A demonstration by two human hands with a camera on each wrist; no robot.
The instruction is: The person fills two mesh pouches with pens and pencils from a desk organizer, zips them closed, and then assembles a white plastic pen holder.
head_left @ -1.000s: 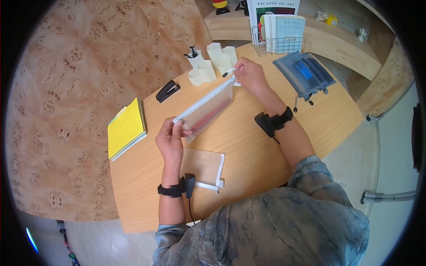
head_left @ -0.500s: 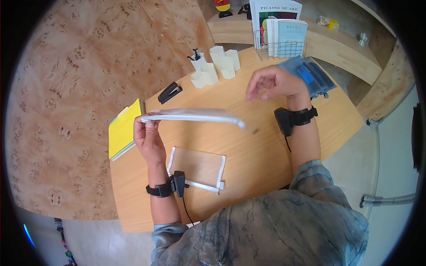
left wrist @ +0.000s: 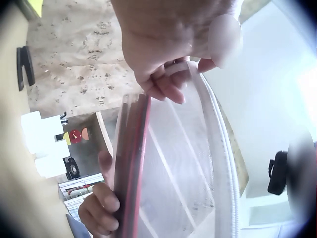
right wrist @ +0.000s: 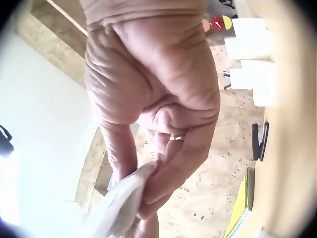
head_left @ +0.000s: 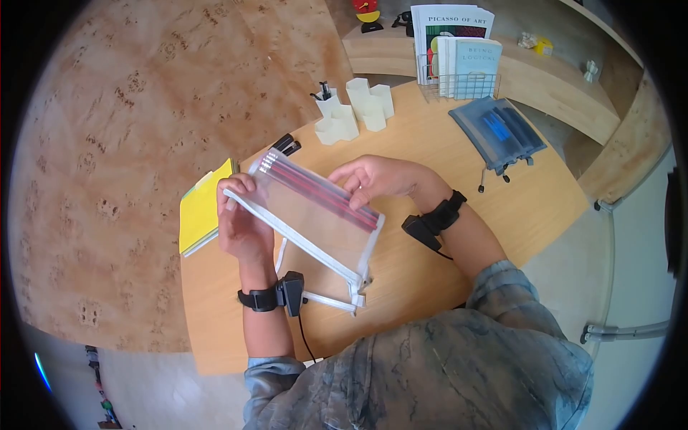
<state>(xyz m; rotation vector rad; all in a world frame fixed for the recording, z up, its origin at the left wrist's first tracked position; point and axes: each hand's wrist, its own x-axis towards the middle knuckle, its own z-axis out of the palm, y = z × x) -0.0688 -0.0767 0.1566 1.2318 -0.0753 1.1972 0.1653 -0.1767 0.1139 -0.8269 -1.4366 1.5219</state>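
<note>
A clear mesh zipper pouch [head_left: 315,208] with a white zipper is held up, tilted, above the desk. Several red pencils [head_left: 322,188] lie inside along its edge away from the zipper. My left hand [head_left: 244,218] grips the pouch's left end near the zipper, and the left wrist view shows the fingers bent over that corner. At the pencil side, my right hand [head_left: 376,183] pinches the pouch between thumb and fingers, as the right wrist view also shows. Beneath lies a second white-edged pouch [head_left: 328,301], mostly hidden by the held one.
On the left are yellow-topped folders [head_left: 204,211] and a black stapler [head_left: 288,145]. White hexagonal pen holders [head_left: 337,127] stand at the back. A dark mesh pouch [head_left: 494,132] lies on the right, near a wire rack [head_left: 462,87] of books.
The right hand let go of the zipper end, moved away, then came back to pinch the pouch's pencil side. The pouch has turned, its zipper now toward the body.
</note>
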